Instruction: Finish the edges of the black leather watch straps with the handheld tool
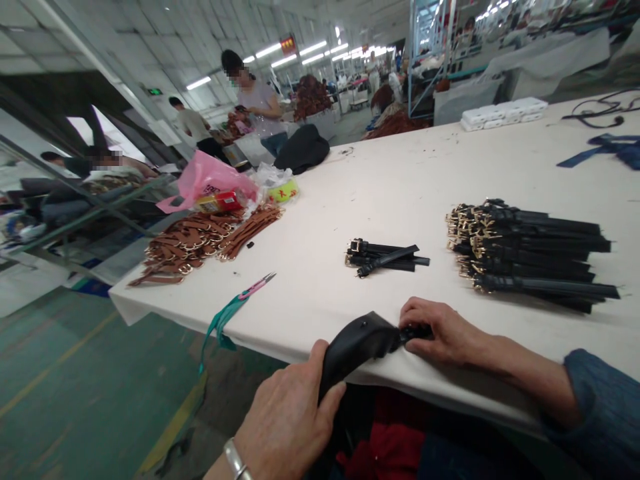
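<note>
A smooth black leather piece (361, 341) with a small stud bends over the front edge of the table. My left hand (290, 407), a silver bangle at its wrist, grips the lower left end between thumb and fingers. At the other end, my right hand (440, 332) pinches a narrow dark part, perhaps a strap or buckle, half hidden by the fingers. Just beyond lies a small bunch of black buckled straps (387, 258). Farther right is a large stack of black straps (540, 257) with gold buckles.
Brown buckled straps (195, 240) lie at the table's left end, beside a pink plastic bag (213, 179). Pink-handled snips (256, 287) with a teal cloth tie rest near the left front edge. White boxes (504, 113) sit at the back. A person (260, 107) stands beyond the table.
</note>
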The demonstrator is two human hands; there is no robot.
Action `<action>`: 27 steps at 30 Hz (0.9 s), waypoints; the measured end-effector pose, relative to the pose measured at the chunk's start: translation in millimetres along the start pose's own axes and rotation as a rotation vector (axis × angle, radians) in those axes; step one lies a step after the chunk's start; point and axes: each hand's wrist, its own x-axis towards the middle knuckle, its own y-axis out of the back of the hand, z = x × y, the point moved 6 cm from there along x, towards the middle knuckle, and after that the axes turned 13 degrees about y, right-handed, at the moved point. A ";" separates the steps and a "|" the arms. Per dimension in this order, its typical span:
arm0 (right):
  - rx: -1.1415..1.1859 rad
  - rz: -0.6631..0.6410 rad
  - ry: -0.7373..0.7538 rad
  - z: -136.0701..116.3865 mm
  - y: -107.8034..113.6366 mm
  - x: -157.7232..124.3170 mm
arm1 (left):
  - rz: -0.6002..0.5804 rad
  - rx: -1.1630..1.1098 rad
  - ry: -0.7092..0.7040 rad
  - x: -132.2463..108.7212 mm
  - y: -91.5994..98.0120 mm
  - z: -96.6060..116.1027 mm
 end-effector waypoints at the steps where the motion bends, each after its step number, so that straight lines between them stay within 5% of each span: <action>1: -0.001 -0.006 0.005 -0.9 0.1 0.1 | 0.001 -0.012 0.000 0.9 -0.6 -1.0; 12: -0.185 0.111 0.146 -12.5 -0.5 -3.8 | -0.051 -0.204 0.071 -7.4 9.9 -35.3; 19: -0.151 0.103 0.178 -8.3 -0.2 -5.9 | -0.089 -0.138 0.038 -15.0 5.1 -24.7; 24: 0.013 -0.026 0.200 -10.3 3.1 -4.0 | -0.197 -0.071 0.046 -20.9 -9.7 -15.1; 27: 0.042 -0.046 0.186 -11.4 4.3 -2.1 | -0.157 -0.048 0.036 -18.6 -10.8 -2.5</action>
